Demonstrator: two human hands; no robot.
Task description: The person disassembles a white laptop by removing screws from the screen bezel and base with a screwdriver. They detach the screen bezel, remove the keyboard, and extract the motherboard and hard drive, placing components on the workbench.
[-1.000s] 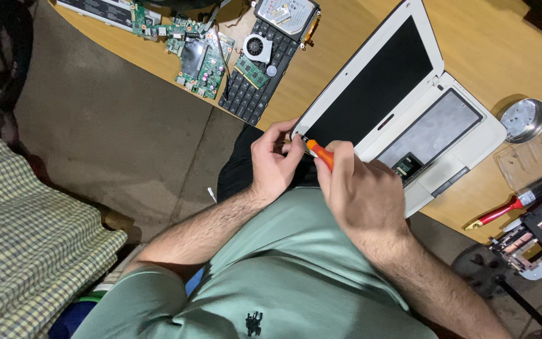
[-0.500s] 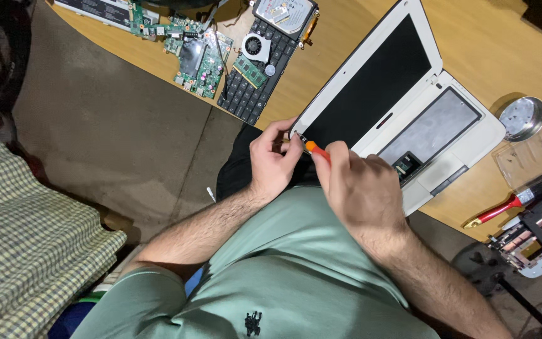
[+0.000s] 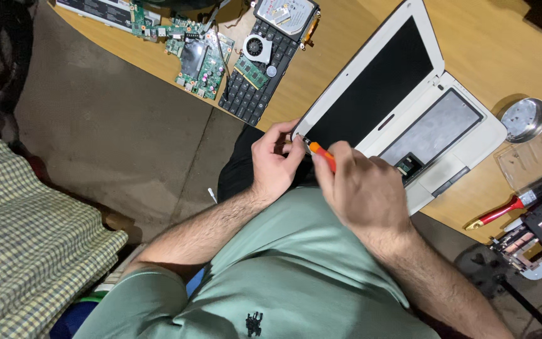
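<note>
The white laptop (image 3: 409, 119) lies opened out flat on the wooden table (image 3: 484, 44), its dark screen turned toward the table's near edge and its keyboard bay stripped bare, a grey plate showing where the keys would sit. At the screen's near corner the person's left hand (image 3: 274, 164) pinches the bezel, fingers curled shut on the laptop's edge. Just beside it the right hand (image 3: 362, 188) is closed around a small orange-handled screwdriver (image 3: 321, 155), whose tip meets that same corner of the laptop, touching the frame right by the left fingertips. Both forearms come up from a green shirt (image 3: 296, 276) below the laptop. Beyond the laptop's far-left side a loose black keyboard (image 3: 255, 88) rests on the table with a small fan (image 3: 258, 47) and a memory stick (image 3: 253, 73) on top of it, and a hard drive (image 3: 285, 14) at its far end. Further out from the laptop on that side lies a green circuit board (image 3: 199, 59). On the laptop's other side, near its base, sits a round metal dish (image 3: 525, 119), and nearer the table's edge a red-handled tool (image 3: 503, 210) lies beside a dismantled metal part (image 3: 534, 242). Well apart from the laptop, off the table, a checked cloth (image 3: 26, 251) covers something low.
</note>
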